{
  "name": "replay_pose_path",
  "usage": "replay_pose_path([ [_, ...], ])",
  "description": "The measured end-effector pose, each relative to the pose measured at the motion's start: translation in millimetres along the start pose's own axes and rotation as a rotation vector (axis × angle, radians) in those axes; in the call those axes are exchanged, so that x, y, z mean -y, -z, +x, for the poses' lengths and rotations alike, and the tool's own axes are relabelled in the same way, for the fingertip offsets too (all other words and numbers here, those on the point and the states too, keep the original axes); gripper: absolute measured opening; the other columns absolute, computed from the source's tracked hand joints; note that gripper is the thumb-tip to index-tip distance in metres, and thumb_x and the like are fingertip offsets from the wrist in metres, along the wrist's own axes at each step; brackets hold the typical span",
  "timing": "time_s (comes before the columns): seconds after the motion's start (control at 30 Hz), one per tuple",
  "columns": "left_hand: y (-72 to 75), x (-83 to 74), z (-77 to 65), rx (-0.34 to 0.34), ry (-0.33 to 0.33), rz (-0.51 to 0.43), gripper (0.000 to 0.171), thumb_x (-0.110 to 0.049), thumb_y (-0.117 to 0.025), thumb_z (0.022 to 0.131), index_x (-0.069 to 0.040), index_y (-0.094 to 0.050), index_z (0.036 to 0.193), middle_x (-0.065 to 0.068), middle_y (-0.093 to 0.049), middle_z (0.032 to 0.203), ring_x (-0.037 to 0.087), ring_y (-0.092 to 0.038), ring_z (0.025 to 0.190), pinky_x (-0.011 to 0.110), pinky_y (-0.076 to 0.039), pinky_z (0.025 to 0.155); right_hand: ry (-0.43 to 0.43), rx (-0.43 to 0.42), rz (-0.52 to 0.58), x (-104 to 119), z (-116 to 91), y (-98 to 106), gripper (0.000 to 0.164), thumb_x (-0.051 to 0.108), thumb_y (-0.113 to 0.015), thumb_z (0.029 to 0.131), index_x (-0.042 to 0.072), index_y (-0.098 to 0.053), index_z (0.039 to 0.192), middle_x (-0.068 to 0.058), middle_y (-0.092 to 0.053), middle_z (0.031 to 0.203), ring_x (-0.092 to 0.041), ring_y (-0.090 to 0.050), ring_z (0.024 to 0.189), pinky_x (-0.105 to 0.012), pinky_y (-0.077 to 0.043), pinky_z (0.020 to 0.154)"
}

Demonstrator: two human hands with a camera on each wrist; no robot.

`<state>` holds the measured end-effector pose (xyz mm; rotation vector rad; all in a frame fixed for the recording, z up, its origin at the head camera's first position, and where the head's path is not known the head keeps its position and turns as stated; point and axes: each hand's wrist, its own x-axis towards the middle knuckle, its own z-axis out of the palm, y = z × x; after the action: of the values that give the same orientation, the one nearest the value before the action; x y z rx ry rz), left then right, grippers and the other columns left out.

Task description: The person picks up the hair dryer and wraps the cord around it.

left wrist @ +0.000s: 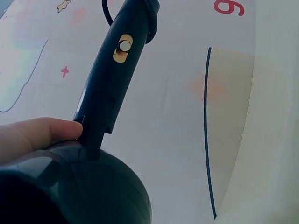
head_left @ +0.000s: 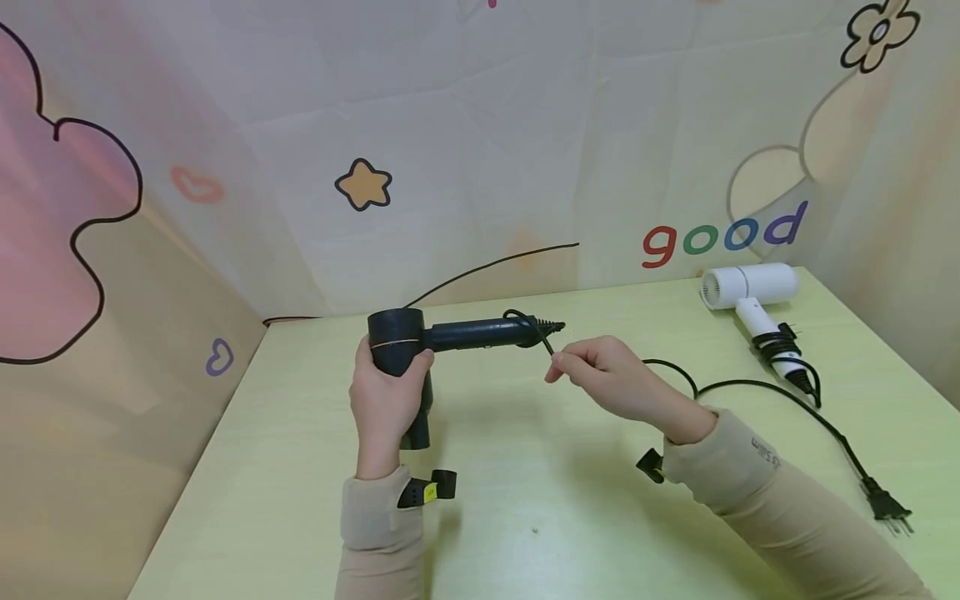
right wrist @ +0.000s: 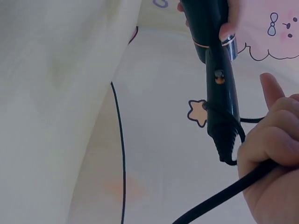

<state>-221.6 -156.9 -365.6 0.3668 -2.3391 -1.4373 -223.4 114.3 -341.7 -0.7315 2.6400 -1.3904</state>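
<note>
A black hair dryer is held up above the table, its handle pointing right. My left hand grips it round the barrel, with the thumb near the handle joint. In the left wrist view the handle shows a switch, and one finger touches its base. My right hand pinches the black cord close to the handle's end, where a loop of it lies round the handle. In the right wrist view the cord runs through the curled fingers of that hand.
A white hair dryer lies at the back right of the table, its own cord wrapped round its handle. The black dryer's cord trails right across the table to a plug. A printed curtain hangs behind.
</note>
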Motion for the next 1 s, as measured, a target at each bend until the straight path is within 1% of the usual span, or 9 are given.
replay_pose_path([
  [0.07, 0.7, -0.6, 1.0, -0.018, -0.002, -0.006, 0.074, -0.037, -0.068, 0.080, -0.011, -0.036, 0.141, 0.011, -0.060, 0.106, 0.028, -0.060, 0.081, 0.033, -0.045, 0.063, 0.013, 0.012, 0.020, -1, 1, -6, 0.029, 0.013, -0.044, 0.097, 0.010, -0.072, 0.089, 0.005, -0.038, 0.052, -0.015, -0.044, 0.065, -0.030, -0.042, 0.070],
  [0.23, 1.4, -1.1, 2.7, -0.040, 0.001, -0.019, 0.075, -0.038, -0.068, 0.080, -0.011, -0.035, 0.141, 0.010, -0.060, 0.104, 0.027, -0.060, 0.080, 0.031, -0.045, 0.061, 0.036, 0.047, 0.055, -5, 3, -21, 0.030, 0.013, -0.042, 0.097, 0.010, -0.072, 0.093, 0.005, -0.044, 0.054, -0.014, -0.057, 0.083, -0.033, -0.046, 0.081],
  [0.33, 0.7, -0.4, 2.8, -0.043, 0.004, -0.018, 0.076, -0.039, -0.068, 0.080, -0.011, -0.034, 0.142, 0.010, -0.060, 0.105, 0.027, -0.060, 0.080, 0.031, -0.045, 0.061, 0.049, 0.061, 0.068, -9, 4, -29, 0.030, 0.014, -0.043, 0.097, 0.010, -0.072, 0.095, 0.007, -0.041, 0.055, -0.007, -0.052, 0.073, -0.029, -0.044, 0.076],
  [0.47, -0.5, 0.6, 1.8, -0.049, -0.006, -0.011, 0.077, -0.040, -0.068, 0.080, -0.009, -0.034, 0.142, 0.011, -0.061, 0.104, 0.027, -0.060, 0.079, 0.031, -0.045, 0.061, 0.053, 0.080, 0.089, -15, 4, -39, 0.028, 0.015, -0.044, 0.098, 0.010, -0.072, 0.096, 0.007, -0.030, 0.055, -0.007, -0.033, 0.059, -0.028, -0.038, 0.068],
  [0.6, 0.1, 1.2, 0.9, -0.065, -0.010, -0.012, 0.076, -0.040, -0.068, 0.080, -0.010, -0.034, 0.141, 0.010, -0.061, 0.101, 0.026, -0.060, 0.077, 0.032, -0.045, 0.061, 0.041, 0.106, 0.112, -21, 3, -48, 0.029, 0.019, -0.044, 0.100, 0.011, -0.071, 0.101, 0.008, -0.028, 0.055, -0.006, -0.034, 0.059, -0.028, -0.039, 0.070],
  [0.77, 1.4, -0.7, 1.4, -0.083, -0.006, -0.037, 0.077, -0.042, -0.067, 0.080, -0.011, -0.033, 0.142, 0.009, -0.060, 0.102, 0.026, -0.060, 0.079, 0.033, -0.046, 0.063, 0.034, 0.141, 0.135, -25, 4, -54, 0.030, 0.023, -0.043, 0.101, 0.011, -0.069, 0.109, 0.007, -0.026, 0.056, -0.006, -0.024, 0.052, -0.030, -0.039, 0.073],
  [0.87, 2.2, -1.4, 2.0, -0.101, -0.014, -0.044, 0.075, -0.041, -0.068, 0.081, -0.012, -0.034, 0.141, 0.009, -0.060, 0.101, 0.026, -0.059, 0.079, 0.034, -0.046, 0.063, 0.030, 0.158, 0.152, -27, 5, -58, 0.031, 0.024, -0.042, 0.101, 0.011, -0.068, 0.111, 0.006, -0.027, 0.055, -0.007, -0.022, 0.050, -0.028, -0.037, 0.068],
  [0.93, 2.8, -1.4, 2.1, -0.116, -0.019, -0.044, 0.073, -0.040, -0.068, 0.081, -0.011, -0.036, 0.140, 0.009, -0.060, 0.101, 0.026, -0.059, 0.079, 0.035, -0.046, 0.063, 0.039, 0.175, 0.168, -28, 6, -60, 0.031, 0.024, -0.041, 0.101, 0.009, -0.069, 0.102, 0.003, -0.029, 0.055, -0.007, -0.023, 0.049, -0.026, -0.035, 0.063],
  [1.0, 3.6, -1.4, 2.2, -0.124, -0.018, -0.044, 0.073, -0.039, -0.068, 0.081, -0.011, -0.036, 0.140, 0.009, -0.060, 0.101, 0.026, -0.059, 0.080, 0.034, -0.046, 0.064, 0.041, 0.192, 0.199, -29, 8, -62, 0.035, 0.024, -0.041, 0.102, 0.006, -0.065, 0.084, 0.001, -0.046, 0.061, -0.008, -0.020, 0.048, -0.025, -0.030, 0.054],
])
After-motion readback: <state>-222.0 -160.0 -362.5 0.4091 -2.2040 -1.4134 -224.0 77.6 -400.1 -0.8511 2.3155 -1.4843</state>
